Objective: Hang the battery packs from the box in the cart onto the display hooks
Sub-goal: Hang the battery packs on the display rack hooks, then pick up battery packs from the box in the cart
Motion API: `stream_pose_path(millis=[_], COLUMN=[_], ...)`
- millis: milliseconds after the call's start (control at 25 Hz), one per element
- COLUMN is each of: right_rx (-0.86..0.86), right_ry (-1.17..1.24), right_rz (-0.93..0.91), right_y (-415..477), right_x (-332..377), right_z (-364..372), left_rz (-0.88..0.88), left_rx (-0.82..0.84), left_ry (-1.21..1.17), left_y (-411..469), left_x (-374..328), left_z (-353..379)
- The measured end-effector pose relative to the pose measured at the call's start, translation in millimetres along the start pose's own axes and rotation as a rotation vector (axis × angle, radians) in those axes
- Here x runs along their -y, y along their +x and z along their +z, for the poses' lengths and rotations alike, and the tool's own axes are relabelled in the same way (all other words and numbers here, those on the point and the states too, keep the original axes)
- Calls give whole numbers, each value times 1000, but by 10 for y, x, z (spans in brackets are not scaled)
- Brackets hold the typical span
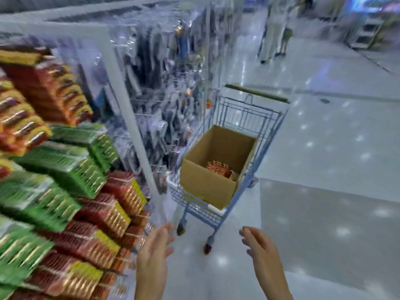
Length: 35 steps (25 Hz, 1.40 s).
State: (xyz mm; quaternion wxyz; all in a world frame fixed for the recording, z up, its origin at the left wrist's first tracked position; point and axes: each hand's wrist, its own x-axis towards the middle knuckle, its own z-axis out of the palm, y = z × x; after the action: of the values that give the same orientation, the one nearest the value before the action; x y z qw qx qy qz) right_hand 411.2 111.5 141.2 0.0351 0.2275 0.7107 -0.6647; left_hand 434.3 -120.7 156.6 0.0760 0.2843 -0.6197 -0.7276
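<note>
Both hands are hanging low in front: left hand [154, 254] right by the edge of the display [121, 87], right hand [263, 254] over the floor [324, 213]. Each grip is slack, fingers spread, carrying nothing. I'm guessing this is the in-between bit, going for the next load.

Just past the hands the cart [244, 113] is sitting on the floor, and the box [205, 182] is riding in it with the top open. A small bunch of reddish packs [219, 169] is lying in the bottom. That's looking like about all there is in there, though the near wall is hiding part of the inside.

On the left the display is looking pretty full, with rows of hung packs [65, 169] in red, green and yellow crowding it and burying the hooks. So most of the job is looking done, with that last bunch waiting.

Labels? Everything is smearing with blur, so I'm not reading a single brand or word. Way back someone [275, 40] is standing in the aisle.
</note>
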Motion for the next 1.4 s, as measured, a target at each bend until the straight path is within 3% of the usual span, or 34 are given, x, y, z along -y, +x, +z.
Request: stream_pose_path(millis=[280, 800, 1120, 1400], right_rx=[-67, -180, -43, 96], right_ry=[13, -44, -102, -162], right_rz=[76, 126, 232, 366], right_y=[729, 2860, 3829, 4551], right_x=[159, 1107, 1215, 1118], right_z=[-219, 266, 464, 542], left_rz=[-36, -85, -191, -301], left_rx=[149, 313, 241, 168], left_ry=[141, 268, 355, 478], left_y=[659, 2731, 3382, 3981], left_x=[-133, -435, -292, 390], left_z=[761, 2261, 2787, 3372])
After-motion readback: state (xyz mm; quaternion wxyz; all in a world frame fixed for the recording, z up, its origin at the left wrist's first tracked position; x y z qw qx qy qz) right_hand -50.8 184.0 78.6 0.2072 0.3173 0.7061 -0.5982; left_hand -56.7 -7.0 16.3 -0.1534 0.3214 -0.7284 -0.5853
